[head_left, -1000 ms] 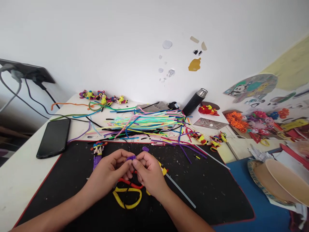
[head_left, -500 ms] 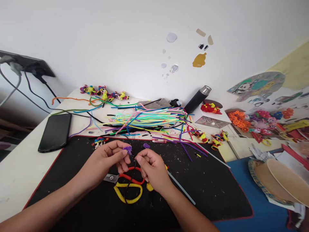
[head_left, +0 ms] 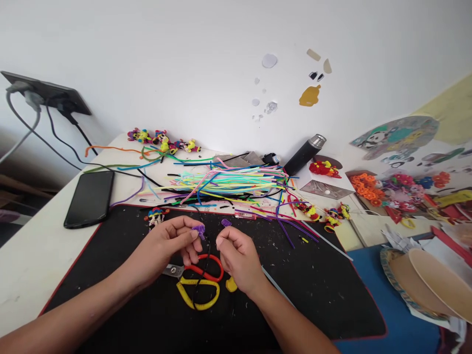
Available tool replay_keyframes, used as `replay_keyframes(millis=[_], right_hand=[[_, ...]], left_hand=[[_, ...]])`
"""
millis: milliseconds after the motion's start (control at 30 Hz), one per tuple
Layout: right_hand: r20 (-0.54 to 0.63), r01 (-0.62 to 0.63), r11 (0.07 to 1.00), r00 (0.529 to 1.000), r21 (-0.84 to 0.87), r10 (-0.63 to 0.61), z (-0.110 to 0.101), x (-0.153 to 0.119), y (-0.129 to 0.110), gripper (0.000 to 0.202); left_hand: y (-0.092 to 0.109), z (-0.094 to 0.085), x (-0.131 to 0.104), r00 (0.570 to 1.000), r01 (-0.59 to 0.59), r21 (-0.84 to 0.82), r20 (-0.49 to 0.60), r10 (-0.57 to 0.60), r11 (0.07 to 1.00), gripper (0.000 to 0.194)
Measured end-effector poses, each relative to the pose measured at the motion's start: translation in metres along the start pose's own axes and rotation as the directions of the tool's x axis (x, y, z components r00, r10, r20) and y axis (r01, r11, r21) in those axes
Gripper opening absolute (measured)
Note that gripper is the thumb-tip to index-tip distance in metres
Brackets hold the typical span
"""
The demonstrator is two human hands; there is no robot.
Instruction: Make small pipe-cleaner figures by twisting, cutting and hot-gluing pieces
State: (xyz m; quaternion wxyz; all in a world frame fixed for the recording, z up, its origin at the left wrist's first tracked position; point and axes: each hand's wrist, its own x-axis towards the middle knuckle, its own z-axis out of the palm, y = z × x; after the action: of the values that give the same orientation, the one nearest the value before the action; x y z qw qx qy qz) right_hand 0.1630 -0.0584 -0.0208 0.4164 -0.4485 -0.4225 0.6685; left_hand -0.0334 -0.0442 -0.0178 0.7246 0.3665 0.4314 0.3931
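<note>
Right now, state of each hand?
Left hand: fingers closed on a small purple piece.
Right hand: fingers loosely curled, nothing visibly held, apart from the piece.

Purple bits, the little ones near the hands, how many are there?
2. One purple bit is pinched in the left hand. The other lies on the black mat just beyond the right hand. More may hide under the hands.
</note>
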Motion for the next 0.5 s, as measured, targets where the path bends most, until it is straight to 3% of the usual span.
replay_keyframes(millis=[500], right_hand=[[0.046, -0.007, 0.999, 0.999, -0.042, 0.009, -0.0046, 0.0041, 0.0045, 0.055]], left_hand=[[-0.0026, 0.0018, 0.0007, 0.997, 0.077, -0.070, 0.026, -0.075, 0.995, 0.051]])
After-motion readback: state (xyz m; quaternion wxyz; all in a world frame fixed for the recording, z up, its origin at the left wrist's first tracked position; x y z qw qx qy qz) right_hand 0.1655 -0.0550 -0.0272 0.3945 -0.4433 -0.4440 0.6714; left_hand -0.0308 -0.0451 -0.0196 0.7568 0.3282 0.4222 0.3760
